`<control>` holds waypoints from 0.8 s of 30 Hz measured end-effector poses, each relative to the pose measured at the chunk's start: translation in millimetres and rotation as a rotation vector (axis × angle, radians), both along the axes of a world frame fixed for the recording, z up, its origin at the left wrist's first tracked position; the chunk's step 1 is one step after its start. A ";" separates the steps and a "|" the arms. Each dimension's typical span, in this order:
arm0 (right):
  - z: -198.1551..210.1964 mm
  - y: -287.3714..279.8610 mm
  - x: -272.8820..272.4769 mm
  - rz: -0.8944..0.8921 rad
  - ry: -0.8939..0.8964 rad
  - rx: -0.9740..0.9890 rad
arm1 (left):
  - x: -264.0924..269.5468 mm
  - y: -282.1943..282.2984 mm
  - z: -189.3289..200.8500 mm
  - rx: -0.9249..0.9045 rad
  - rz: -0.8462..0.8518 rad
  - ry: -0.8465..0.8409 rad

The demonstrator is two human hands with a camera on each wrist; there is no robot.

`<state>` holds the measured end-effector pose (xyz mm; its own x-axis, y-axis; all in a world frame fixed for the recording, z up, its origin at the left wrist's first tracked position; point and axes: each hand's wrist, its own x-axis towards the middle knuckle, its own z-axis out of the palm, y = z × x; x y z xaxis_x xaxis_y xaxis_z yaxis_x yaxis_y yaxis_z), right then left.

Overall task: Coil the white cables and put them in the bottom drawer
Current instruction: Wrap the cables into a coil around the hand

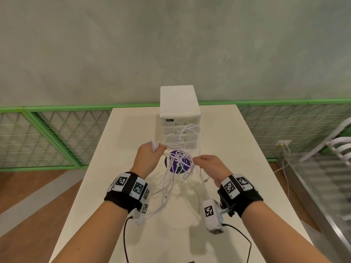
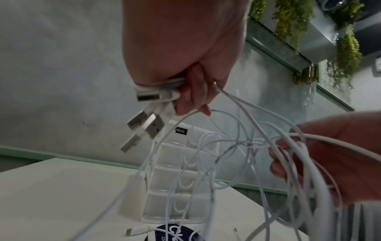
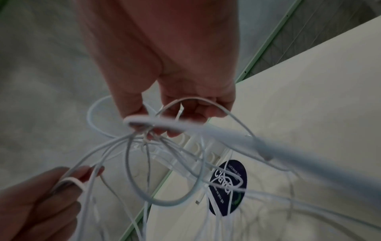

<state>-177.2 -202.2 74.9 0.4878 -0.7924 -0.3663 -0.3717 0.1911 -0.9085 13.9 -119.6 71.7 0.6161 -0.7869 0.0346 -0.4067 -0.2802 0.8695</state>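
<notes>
While both hands grip cables, drawers seem closed.

A round dark purple sticker with white lettering is seen flat on the white table. Green-framed wire mesh fencing runs behind the table below a pale wall. Hanging green plants are visible high on the wall.

Patio-like room: green mesh railing, wall planters
</notes>
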 end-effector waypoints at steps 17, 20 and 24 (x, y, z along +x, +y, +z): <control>-16.7 -5.2 1.3 0.030 -0.056 -0.158 | -16.9 -0.4 13.5 0.016 -0.138 -0.146; -14.5 0.0 5.2 0.091 -0.105 -0.179 | -16.7 -5.0 14.4 0.076 -0.217 -0.068; -12.6 3.1 8.1 0.073 -0.178 -0.194 | -19.8 -4.5 20.0 0.151 -0.319 0.025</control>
<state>-169.2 -199.1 62.3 0.5890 -0.8000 -0.1141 -0.2094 -0.0147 -0.9777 -5.8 -124.1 91.6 0.3378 -0.9349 -0.1085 -0.4736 -0.2685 0.8388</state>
